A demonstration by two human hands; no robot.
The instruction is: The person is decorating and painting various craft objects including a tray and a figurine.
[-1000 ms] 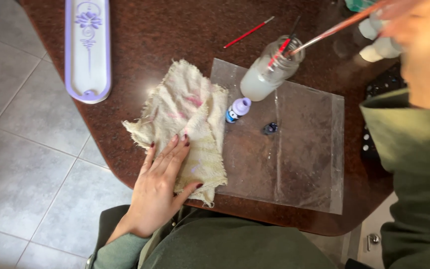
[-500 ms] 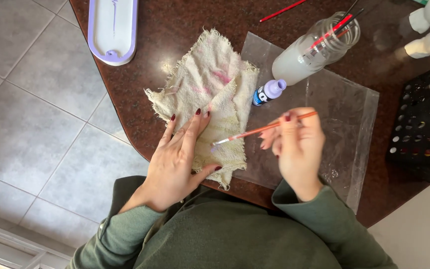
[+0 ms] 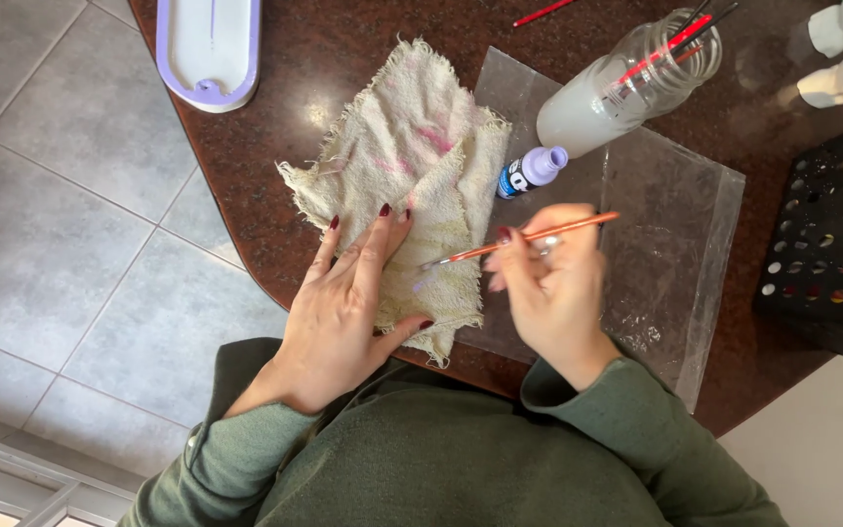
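- The paintbrush (image 3: 519, 239) lies pinched in my right hand (image 3: 553, 288), bristles on the stained cloth (image 3: 412, 166) to wipe them.
- My left hand (image 3: 343, 312) presses flat, fingers spread, holding the cloth steady.
- Beside it: small paint bottle (image 3: 531, 172), plastic sheet (image 3: 675, 224), water jar (image 3: 626, 83).

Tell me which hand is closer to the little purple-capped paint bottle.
Right. The right hand, holding a paintbrush, sits just below the purple-capped bottle. The left hand lies flat on the stained cloth, farther off to the bottle's lower left.

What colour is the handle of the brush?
Orange-red, seen best in the head view: the brush in the right hand.
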